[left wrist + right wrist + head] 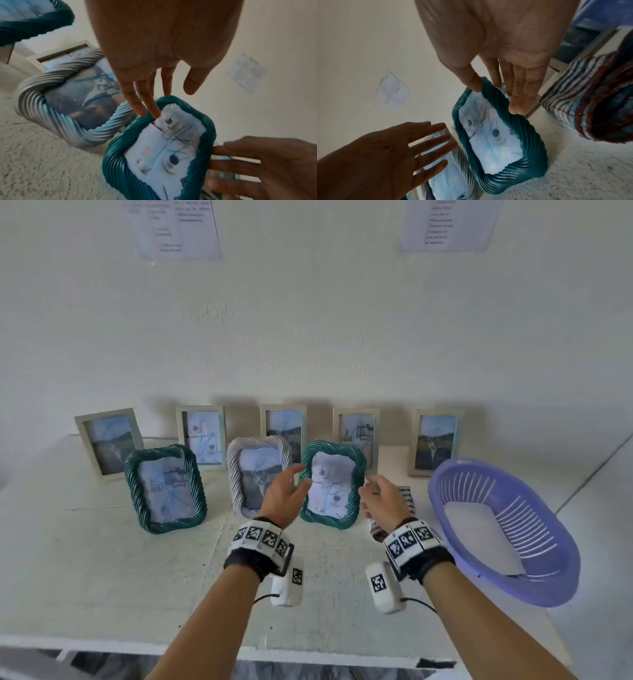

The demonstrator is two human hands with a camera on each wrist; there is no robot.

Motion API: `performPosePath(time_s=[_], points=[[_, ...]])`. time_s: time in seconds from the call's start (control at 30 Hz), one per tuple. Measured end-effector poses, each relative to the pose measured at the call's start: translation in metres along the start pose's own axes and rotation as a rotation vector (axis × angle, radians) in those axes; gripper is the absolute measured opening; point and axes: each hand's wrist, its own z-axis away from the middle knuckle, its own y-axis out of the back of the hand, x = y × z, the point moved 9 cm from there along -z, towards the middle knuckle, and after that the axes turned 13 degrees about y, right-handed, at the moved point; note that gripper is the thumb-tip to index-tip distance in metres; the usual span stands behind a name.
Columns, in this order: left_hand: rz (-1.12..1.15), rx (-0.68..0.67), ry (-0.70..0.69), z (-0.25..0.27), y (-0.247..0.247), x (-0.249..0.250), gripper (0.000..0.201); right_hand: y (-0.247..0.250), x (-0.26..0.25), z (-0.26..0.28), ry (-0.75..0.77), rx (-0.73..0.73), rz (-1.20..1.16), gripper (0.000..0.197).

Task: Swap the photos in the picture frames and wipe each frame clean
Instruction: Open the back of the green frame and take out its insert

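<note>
1. Both hands, left hand (286, 497) and right hand (383, 501), flank the green frame (332, 484) at picture centre on the counter (102, 570), fingers straight, gripping nothing.
2. Close on both side rails evenly; lift upright.

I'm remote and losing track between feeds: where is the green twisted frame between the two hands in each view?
Head: green frame stands centre, between left hand and right hand.
Left wrist: lower centre, below the left hand's fingers.
Right wrist: centre right, under the right hand's fingers.
Shared landmark: the white twisted frame, beside it in every view.
</note>
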Motion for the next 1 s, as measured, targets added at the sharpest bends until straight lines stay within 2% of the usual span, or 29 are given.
performPosePath(time_s=[0.1,0.23,0.33,0.4,0.53,0.67,0.73,0.83,0.9,1.0], points=[[-0.048,0.035,0.055,-0.009,-0.006,-0.001,0.047,-0.006,0.008,-0.015,-0.034,0.014,-0.016,0.036],[-0.053,-0.017,0.096,-0.012,-0.019,-0.003,0.056,-0.012,0.013,-0.022,-0.037,-0.019,-0.025,0.029],[-0.023,-0.018,0.123,-0.017,-0.022,-0.006,0.061,-0.014,0.010,-0.023,-0.012,-0.058,-0.020,0.015],[0.018,-0.019,0.109,-0.017,-0.026,-0.008,0.057,-0.011,0.013,-0.022,-0.017,-0.027,-0.032,0.010],[0.073,-0.003,0.029,-0.011,-0.022,-0.006,0.053,0.003,0.018,-0.018,0.016,0.022,-0.057,0.012],[0.193,0.028,-0.029,0.016,-0.008,-0.006,0.041,0.027,0.008,0.006,0.071,0.059,-0.109,0.012],[0.283,0.001,-0.027,0.037,-0.006,-0.008,0.036,0.030,0.002,0.025,0.071,0.070,-0.208,0.012],[0.395,-0.026,0.012,0.071,-0.004,-0.015,0.032,0.019,-0.002,0.060,0.013,0.047,-0.478,0.020],[0.408,-0.020,0.030,0.090,-0.002,-0.024,0.034,0.007,-0.003,0.085,-0.044,0.007,-0.671,0.030],[0.375,-0.053,0.081,0.113,-0.004,-0.039,0.042,-0.003,0.002,0.118,-0.128,0.024,-0.886,0.034]])
